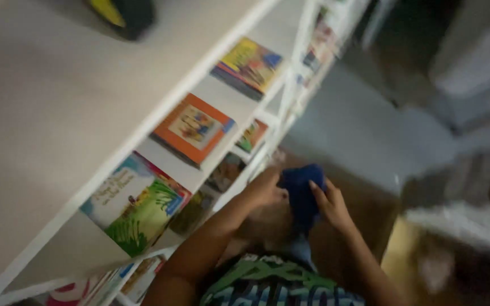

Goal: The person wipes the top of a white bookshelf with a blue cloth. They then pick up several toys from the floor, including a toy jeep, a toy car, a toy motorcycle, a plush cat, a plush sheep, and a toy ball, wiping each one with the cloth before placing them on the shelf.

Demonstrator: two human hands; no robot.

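Observation:
A dark blue cloth (301, 192), bunched up, sits between my two hands in front of a white bookshelf (143, 122). My left hand (265, 190) grips the cloth's left side, close to the edge of a lower shelf. On the cloth's right side, the fingers of my right hand (330, 204) curl over it. The picture is blurred and dim. My shirt with a green pattern (273, 283) shows at the bottom.
Picture books lie flat on the shelves: a green and white one (137, 204), an orange one (194, 127), a yellow and blue one (249, 65). A dark object with a yellow part (123, 14) sits on the shelf top. A brown surface (370, 215) lies below to the right.

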